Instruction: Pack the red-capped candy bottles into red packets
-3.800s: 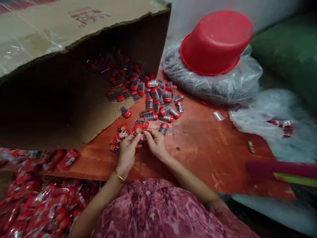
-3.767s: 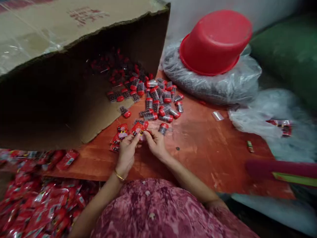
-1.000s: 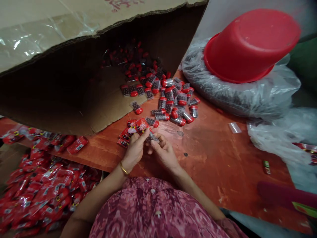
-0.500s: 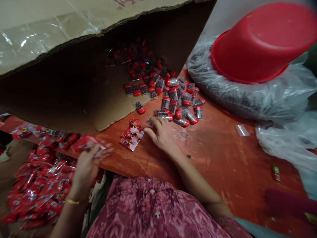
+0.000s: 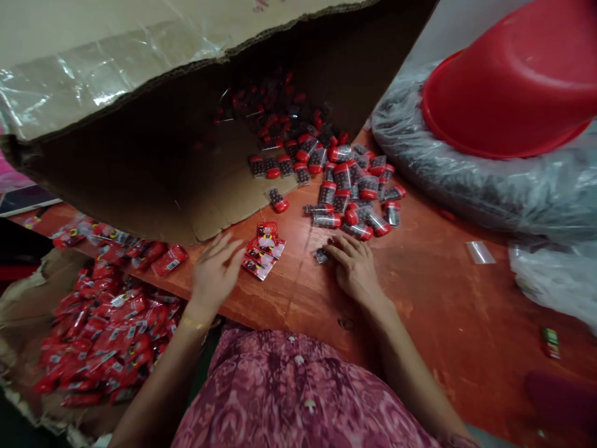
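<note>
My left hand [image 5: 217,267] is open above the table, its fingers spread and blurred, just left of a small fanned stack of red printed cards [image 5: 263,252]. It holds nothing. My right hand [image 5: 357,264] has its fingertips closed on a small clear packet with dark contents [image 5: 321,255], low over the table; the exact kind is unclear. Beyond my right hand lies a heap of small clear packs with red ends and dark dotted contents [image 5: 342,177], spilling from the tipped cardboard box [image 5: 224,211]. A red wrapped packet [image 5: 169,260] lies at the table edge, left of my left hand.
Below the table edge at left, a carton holds a pile of red packets [image 5: 107,336]. At right, an upturned red tub [image 5: 504,93] stands on a large plastic-wrapped bundle [image 5: 485,193]. A clear plastic piece [image 5: 480,252] and a small green item [image 5: 550,342] lie on the table.
My left hand has let go of the red packet at the table edge and moved right, toward the cards. My right hand has drawn the small clear packet away from the heap, toward my body.
</note>
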A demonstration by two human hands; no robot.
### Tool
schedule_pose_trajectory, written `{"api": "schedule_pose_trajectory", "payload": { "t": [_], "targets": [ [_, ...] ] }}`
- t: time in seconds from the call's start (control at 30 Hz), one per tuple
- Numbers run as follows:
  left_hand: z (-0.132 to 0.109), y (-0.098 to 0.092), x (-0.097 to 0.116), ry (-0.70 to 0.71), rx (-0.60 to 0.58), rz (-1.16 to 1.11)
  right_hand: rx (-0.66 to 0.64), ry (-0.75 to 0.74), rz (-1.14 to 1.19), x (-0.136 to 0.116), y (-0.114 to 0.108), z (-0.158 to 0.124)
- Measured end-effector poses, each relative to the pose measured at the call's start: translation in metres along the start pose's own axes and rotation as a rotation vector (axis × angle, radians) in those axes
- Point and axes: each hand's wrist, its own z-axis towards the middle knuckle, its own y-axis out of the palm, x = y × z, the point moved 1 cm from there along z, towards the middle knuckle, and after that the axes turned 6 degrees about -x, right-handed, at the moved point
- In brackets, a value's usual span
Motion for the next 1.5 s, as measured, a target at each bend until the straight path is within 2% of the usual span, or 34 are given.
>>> {"api": "schedule_pose_trajectory", "payload": {
  "t": [0.07,0.17,0.27,0.4,0.47,0.53,0.67,0.77,0.87,0.97,1.03,1.07,1.17,1.23,1.37,1.5],
  "targets": [
    [0.029,0.031,0.009,0.127,-0.132,0.081,0.062,0.027,0.007,0.000,0.000,-0.007],
    [0.058,0.054,0.013,0.145,-0.318,0.328,0.176,0.062,0.089,-0.002,-0.001,-0.015],
    [0.066,0.059,0.013,0.112,-0.374,0.509,0.284,0.071,0.175,-0.005,-0.003,-0.017],
    [0.065,0.058,0.010,0.120,-0.344,0.540,0.352,0.031,0.269,-0.018,-0.013,-0.006],
    [0.064,0.058,0.010,0.126,-0.302,0.484,0.335,0.019,0.361,-0.030,-0.016,0.002],
    [0.062,0.057,0.013,0.122,-0.248,0.404,0.266,0.073,0.517,-0.044,-0.015,0.013],
    [0.052,0.059,0.027,0.149,-0.202,0.206,0.073,0.282,1.027,-0.069,-0.002,0.042],
    [0.043,0.059,0.036,0.161,-0.172,0.019,0.029,0.324,1.375,-0.079,0.006,0.061],
    [0.038,0.058,0.039,-0.023,-0.144,-0.221,0.101,0.358,1.482,-0.079,0.006,0.068],
    [0.037,0.060,0.041,-0.278,-0.299,-0.493,0.108,0.376,1.492,-0.077,0.004,0.066],
    [0.037,0.062,0.044,-0.361,-0.388,-0.595,0.050,0.372,1.484,-0.076,0.006,0.064],
    [0.038,0.064,0.045,-0.377,-0.388,-0.594,0.029,0.372,1.465,-0.075,0.007,0.063],
    [0.042,0.065,0.044,-0.330,-0.330,-0.406,0.100,0.402,1.328,-0.065,0.007,0.062],
    [0.045,0.064,0.041,-0.257,-0.362,-0.156,0.178,0.432,1.261,-0.057,0.003,0.061],
    [0.049,0.059,0.045,-0.032,-0.415,0.403,0.197,0.449,1.303,-0.044,-0.006,0.059],
    [0.044,0.051,0.060,0.068,-0.277,0.652,0.274,0.427,1.283,-0.048,-0.006,0.053]
  ]
}}
